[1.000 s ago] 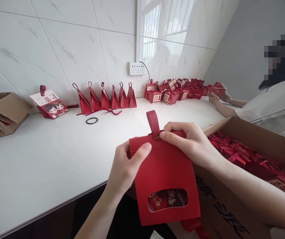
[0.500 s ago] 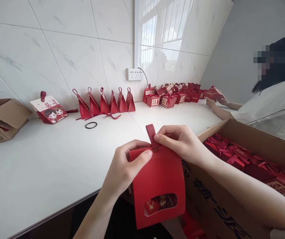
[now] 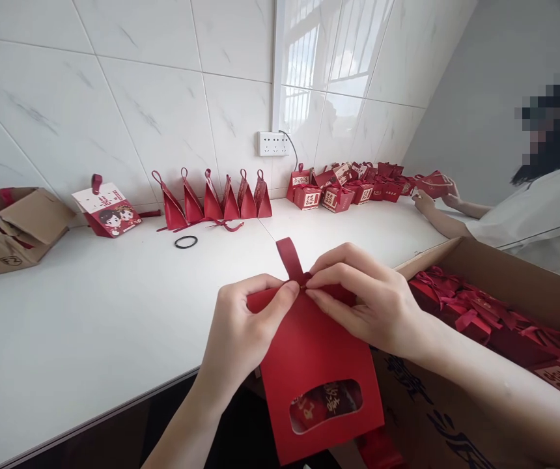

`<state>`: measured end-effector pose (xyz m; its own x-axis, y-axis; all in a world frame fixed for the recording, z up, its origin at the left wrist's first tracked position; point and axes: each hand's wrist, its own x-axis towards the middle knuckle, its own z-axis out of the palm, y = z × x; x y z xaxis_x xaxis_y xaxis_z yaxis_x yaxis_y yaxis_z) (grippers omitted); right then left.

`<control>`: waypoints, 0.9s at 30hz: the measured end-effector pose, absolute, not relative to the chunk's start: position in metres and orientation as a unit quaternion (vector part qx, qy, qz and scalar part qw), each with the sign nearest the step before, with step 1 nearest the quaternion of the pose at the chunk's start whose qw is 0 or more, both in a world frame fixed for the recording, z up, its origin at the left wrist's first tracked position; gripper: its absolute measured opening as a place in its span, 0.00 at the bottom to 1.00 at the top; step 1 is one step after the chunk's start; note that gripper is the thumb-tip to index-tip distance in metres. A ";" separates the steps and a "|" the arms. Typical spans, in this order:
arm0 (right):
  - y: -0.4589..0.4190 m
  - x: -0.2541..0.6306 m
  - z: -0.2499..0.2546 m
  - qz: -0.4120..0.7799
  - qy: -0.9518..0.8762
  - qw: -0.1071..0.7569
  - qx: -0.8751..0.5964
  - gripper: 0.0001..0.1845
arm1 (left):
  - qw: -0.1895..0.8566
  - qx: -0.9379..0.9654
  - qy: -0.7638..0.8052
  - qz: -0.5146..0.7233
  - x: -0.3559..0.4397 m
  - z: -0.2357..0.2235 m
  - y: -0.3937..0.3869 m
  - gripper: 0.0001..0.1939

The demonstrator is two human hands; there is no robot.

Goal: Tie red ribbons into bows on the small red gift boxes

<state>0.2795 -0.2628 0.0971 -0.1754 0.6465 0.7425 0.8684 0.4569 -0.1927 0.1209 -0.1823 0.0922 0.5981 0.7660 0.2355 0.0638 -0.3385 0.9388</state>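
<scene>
I hold a red paper gift bag (image 3: 316, 365) upright in front of me, above the counter's front edge. It has a clear window low down showing red wrapped sweets, and a red loop tab (image 3: 288, 257) sticking up from its top. My left hand (image 3: 241, 332) grips the bag's top left corner, thumb on the front. My right hand (image 3: 368, 299) pinches the top edge just right of the tab with thumb and fingers.
A white counter (image 3: 89, 326) runs under the tiled wall. Several folded red bags (image 3: 216, 203), a printed card box (image 3: 107, 212), a black hair tie (image 3: 185, 241) and small red boxes (image 3: 338, 189) stand at the back. Cardboard cartons sit left (image 3: 11, 228) and right (image 3: 504, 286). Another person (image 3: 538, 215) works at the right.
Both hands have drawn together at the bag's top, pinching it narrower around the tab. The bag has tilted slightly and the view has shifted a little.
</scene>
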 end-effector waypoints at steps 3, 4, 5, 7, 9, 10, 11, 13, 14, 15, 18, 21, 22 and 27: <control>-0.263 0.277 0.099 -0.137 -0.756 0.388 -0.509 0.05 | 0.502 0.738 0.281 0.353 0.120 0.092 -0.183 0.12; -0.263 0.277 0.099 -0.134 -0.758 0.385 -0.509 0.05 | 0.504 0.736 0.284 0.353 0.120 0.091 -0.183 0.13; -0.263 0.276 0.100 -0.130 -0.760 0.383 -0.509 0.05 | 0.506 0.733 0.286 0.353 0.121 0.091 -0.184 0.13; -0.263 0.277 0.101 -0.116 -0.764 0.381 -0.508 0.05 | 0.512 0.728 0.290 0.352 0.121 0.090 -0.184 0.13; -0.263 0.278 0.102 -0.097 -0.764 0.385 -0.508 0.05 | 0.515 0.725 0.290 0.352 0.121 0.089 -0.184 0.13; -0.262 0.279 0.102 -0.084 -0.763 0.391 -0.508 0.05 | 0.515 0.725 0.291 0.353 0.121 0.089 -0.184 0.13; -0.262 0.279 0.102 -0.065 -0.759 0.398 -0.511 0.05 | 0.512 0.727 0.292 0.353 0.121 0.089 -0.184 0.13; -0.261 0.280 0.101 -0.007 -0.736 0.422 -0.529 0.03 | 0.500 0.735 0.293 0.352 0.121 0.088 -0.184 0.13; -0.260 0.280 0.101 0.030 -0.715 0.441 -0.542 0.01 | 0.493 0.740 0.293 0.353 0.120 0.088 -0.184 0.13; -0.260 0.280 0.101 0.069 -0.689 0.458 -0.558 0.03 | 0.485 0.745 0.290 0.354 0.120 0.088 -0.184 0.13; -0.257 0.279 0.103 0.192 -0.625 0.468 -0.595 0.13 | 0.463 0.756 0.279 0.369 0.120 0.087 -0.185 0.13; -0.256 0.278 0.107 0.312 -0.606 0.427 -0.594 0.09 | 0.469 0.753 0.276 0.370 0.121 0.085 -0.186 0.12; -0.255 0.279 0.108 0.340 -0.601 0.421 -0.588 0.10 | 0.478 0.749 0.278 0.365 0.121 0.085 -0.186 0.13; -0.254 0.287 0.109 0.408 -0.588 0.428 -0.552 0.11 | 0.534 0.722 0.285 0.334 0.122 0.085 -0.182 0.13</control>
